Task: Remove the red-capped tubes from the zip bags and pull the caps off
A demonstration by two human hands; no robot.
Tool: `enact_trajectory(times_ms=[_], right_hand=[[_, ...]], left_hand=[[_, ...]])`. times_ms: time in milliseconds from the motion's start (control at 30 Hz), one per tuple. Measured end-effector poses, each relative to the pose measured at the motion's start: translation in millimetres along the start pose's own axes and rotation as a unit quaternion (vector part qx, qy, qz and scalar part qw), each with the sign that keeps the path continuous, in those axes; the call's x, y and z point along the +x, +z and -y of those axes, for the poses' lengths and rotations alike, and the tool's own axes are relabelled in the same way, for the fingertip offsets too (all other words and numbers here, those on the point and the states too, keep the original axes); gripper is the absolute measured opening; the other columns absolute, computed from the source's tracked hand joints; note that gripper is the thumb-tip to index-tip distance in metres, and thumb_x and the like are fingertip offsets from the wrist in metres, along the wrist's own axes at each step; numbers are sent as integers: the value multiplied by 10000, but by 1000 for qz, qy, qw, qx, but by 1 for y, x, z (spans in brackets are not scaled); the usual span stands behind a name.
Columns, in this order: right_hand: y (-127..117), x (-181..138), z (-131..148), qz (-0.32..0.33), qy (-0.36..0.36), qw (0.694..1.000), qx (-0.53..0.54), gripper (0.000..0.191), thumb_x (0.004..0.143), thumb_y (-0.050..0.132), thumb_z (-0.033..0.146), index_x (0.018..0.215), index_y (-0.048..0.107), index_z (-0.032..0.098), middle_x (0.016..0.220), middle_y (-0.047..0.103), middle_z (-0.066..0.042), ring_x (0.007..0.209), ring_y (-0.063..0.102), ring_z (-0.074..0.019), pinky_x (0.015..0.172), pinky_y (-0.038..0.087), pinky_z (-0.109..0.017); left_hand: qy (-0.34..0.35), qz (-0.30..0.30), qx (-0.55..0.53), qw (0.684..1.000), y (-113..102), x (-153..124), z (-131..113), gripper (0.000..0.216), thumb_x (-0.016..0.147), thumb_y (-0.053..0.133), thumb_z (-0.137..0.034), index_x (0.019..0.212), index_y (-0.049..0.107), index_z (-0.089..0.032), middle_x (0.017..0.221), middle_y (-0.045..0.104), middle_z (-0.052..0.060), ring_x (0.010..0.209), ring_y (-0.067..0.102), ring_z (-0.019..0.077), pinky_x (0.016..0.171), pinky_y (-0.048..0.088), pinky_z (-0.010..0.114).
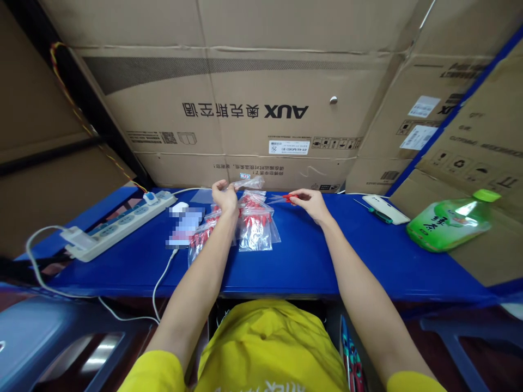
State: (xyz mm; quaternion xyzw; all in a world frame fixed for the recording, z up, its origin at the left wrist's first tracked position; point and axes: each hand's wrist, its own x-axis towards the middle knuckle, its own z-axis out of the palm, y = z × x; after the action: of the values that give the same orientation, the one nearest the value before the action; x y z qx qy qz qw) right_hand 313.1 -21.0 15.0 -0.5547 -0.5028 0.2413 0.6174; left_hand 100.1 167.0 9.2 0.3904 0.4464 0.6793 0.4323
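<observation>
My left hand [224,196] is closed on the edge of a clear plastic bag [254,183], held just above the tabletop. Slim red pieces with thin pale ends [287,198] sit pinched in my right hand [309,203]; their exact kind is too small to make out. The pale ends point left, towards the bags. Between my hands lies a pile of clear zip bags [256,231] filled with similar red-ended pieces. More filled bags [198,239] lie left of my left forearm, which partly hides them.
A power strip [122,223] with plugs and white cables runs along the left of the blue table [298,267]. Near it lies a phone [188,224]. At right are a screwdriver [379,215], a white case [386,209] and a green bottle [449,223]. Cardboard [245,81] walls the back.
</observation>
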Motion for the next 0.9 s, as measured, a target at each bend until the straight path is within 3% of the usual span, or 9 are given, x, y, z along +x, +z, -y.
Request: enact_trajectory(times_ms=[167, 300, 400, 567, 700, 800, 900], right_hand=[[-14, 1, -16, 10, 83, 995, 49, 362, 645, 898, 420, 894, 779, 187, 881, 784, -73, 774, 724, -209, 785, 607, -374], [-19, -2, -24, 24, 101, 995, -6, 299, 700, 823, 342, 941, 756, 179, 823, 757, -54, 695, 694, -180, 704, 589, -339], [-19, -2, -27, 39, 77, 989, -119, 266, 736, 712, 251, 993, 742, 188, 783, 728, -21, 668, 661, -165, 670, 549, -308], [-14, -1, -27, 60, -37, 952, -297, 306, 702, 669, 155, 993, 743, 215, 1018, 718, -35, 863, 659, -183, 847, 522, -331], [-9, -2, -22, 100, -36, 935, -340, 314, 740, 706, 201, 1052, 720, 234, 1043, 703, -35, 899, 652, -194, 876, 512, -349], [-4, -6, -14, 101, -37, 918, -382, 285, 778, 759, 340, 1047, 722, 254, 1085, 695, -52, 1006, 636, -240, 941, 491, -403], [4, -10, -5, 109, -33, 909, -402, 468, 761, 807, 489, 1168, 693, 288, 1235, 665, -74, 1139, 594, -287, 1002, 460, -458]], left_hand=[[3, 21, -25, 999, 5, -2, 7, 331, 752, 759, -61, 1015, 599, -182, 1038, 612, 39, 1027, 654, 145, 967, 556, 309], [-3, 75, -51, 996, 10, -11, 6, 311, 761, 742, -56, 1010, 606, -183, 1091, 616, 62, 1023, 656, 151, 928, 575, 303], [10, 114, -48, 992, 11, -17, 2, 308, 754, 736, -52, 1008, 622, -183, 1126, 624, 75, 1041, 659, 169, 935, 577, 322], [48, 146, -17, 988, 9, -24, -4, 337, 749, 678, -18, 1039, 639, -186, 1154, 646, 80, 1078, 650, 186, 962, 561, 336], [31, 161, -5, 986, 9, -29, -6, 357, 743, 626, -2, 1049, 639, -185, 1191, 642, 91, 1035, 661, 190, 862, 584, 317], [15, 164, -1, 986, 10, -31, -6, 364, 728, 640, -5, 1043, 644, -188, 1179, 640, 87, 1007, 664, 186, 840, 585, 308], [1, 165, -4, 986, 10, -32, -6, 372, 723, 646, -9, 1049, 646, -190, 1166, 642, 78, 893, 664, 153, 796, 584, 291]])
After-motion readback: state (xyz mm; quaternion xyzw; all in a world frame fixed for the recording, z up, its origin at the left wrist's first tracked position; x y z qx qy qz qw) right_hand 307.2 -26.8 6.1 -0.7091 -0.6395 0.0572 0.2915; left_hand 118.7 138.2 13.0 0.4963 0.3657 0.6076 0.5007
